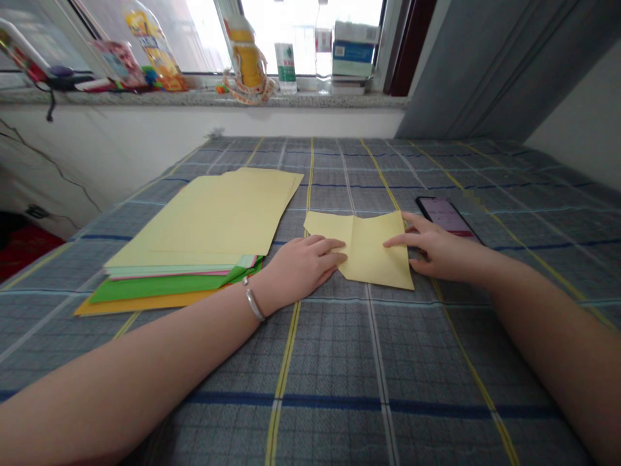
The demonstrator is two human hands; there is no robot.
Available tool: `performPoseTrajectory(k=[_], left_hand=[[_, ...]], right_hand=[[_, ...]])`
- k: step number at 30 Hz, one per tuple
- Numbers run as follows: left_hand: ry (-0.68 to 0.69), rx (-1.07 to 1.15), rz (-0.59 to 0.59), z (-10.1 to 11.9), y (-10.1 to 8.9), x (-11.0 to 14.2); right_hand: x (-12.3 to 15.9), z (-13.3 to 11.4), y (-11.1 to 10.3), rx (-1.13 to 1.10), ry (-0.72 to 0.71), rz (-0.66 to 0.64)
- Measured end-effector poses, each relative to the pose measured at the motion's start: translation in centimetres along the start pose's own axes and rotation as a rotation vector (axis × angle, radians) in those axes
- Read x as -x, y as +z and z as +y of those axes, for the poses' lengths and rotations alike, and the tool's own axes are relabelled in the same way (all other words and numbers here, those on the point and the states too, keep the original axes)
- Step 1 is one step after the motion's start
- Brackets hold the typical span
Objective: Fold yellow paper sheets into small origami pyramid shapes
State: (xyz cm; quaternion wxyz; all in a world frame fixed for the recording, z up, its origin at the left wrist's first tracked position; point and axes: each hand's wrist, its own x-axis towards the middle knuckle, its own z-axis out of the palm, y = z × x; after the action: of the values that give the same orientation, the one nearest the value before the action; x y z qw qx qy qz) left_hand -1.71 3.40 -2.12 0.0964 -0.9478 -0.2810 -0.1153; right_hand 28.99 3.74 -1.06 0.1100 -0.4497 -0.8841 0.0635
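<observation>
Now the left hand [301, 268] and right hand [439, 249] lie flat and apart, both touching a folded yellow paper sheet [373, 252].

Paper stack [204, 226], folded sheet [369, 249] and phone [444, 215] lie on a bedspread [334, 362], seemingly.

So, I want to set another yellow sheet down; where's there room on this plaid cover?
Open grey plaid cover lies between your left forearm and right forearm, below the folded pale-yellow sheet, and right of the black smartphone. It's crowded left, at the stacked coloured paper sheets, and around your left hand and right hand.
</observation>
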Motion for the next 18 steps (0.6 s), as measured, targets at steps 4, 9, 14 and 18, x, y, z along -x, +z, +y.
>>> performPoseTrajectory(k=[4,9,14,18], left_hand=[[-0.091,0.081,0.005,-0.3,0.5,0.0],[-0.127,0.118,-0.016,-0.4,0.6,0.0],[-0.119,0.122,-0.11,-0.5,0.6,-0.1],[-0.073,0.132,-0.158,-0.5,0.5,-0.1]], right_hand=[[0.0,-0.1,0.7,0.188,-0.107,0.112],[0.1,-1.6,0.0,0.186,-0.259,-0.018],[-0.2,-3.0,-0.3,0.148,-0.349,-0.047],[-0.5,-3.8,-0.3,0.098,-0.417,-0.06]])
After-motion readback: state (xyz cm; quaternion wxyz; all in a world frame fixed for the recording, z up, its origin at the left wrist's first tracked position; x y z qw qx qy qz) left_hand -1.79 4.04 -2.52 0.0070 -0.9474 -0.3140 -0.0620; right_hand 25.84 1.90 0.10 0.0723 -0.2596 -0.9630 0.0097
